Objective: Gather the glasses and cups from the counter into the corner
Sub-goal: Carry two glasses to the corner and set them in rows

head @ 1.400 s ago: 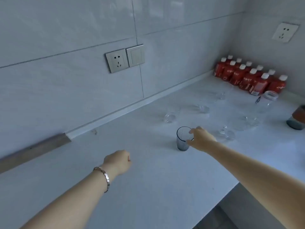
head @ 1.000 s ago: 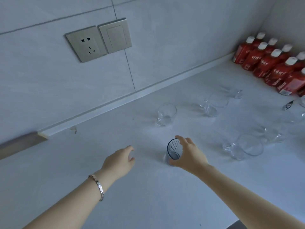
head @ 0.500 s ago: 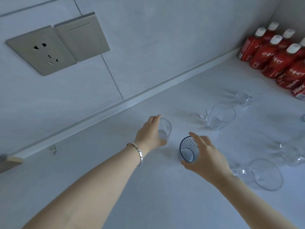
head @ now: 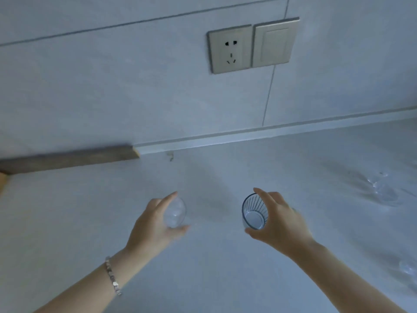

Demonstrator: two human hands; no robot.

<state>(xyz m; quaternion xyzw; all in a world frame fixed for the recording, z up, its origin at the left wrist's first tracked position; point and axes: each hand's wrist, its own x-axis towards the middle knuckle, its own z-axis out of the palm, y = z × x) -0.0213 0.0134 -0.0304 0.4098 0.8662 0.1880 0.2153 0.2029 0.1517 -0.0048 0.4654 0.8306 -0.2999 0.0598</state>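
My right hand (head: 279,224) grips a ribbed blue-tinted glass (head: 254,212) by its side, held above the pale counter (head: 214,279). My left hand (head: 153,224), with a bracelet on the wrist, holds a small clear glass (head: 175,213) between thumb and fingers, also lifted. Both glasses are tilted with their mouths toward me. Another clear glass cup (head: 383,190) lies on the counter at the right, and a bit of one more clear glass (head: 408,267) shows at the right edge.
The tiled wall carries a socket (head: 230,49) and a switch (head: 274,42) above the counter. A dark wooden strip (head: 67,158) runs along the wall's foot at the left.
My left hand has closed on the small clear glass and lifted it. Both hands have carried their glasses leftward, and the view has swung left so the red bottles are out of sight.
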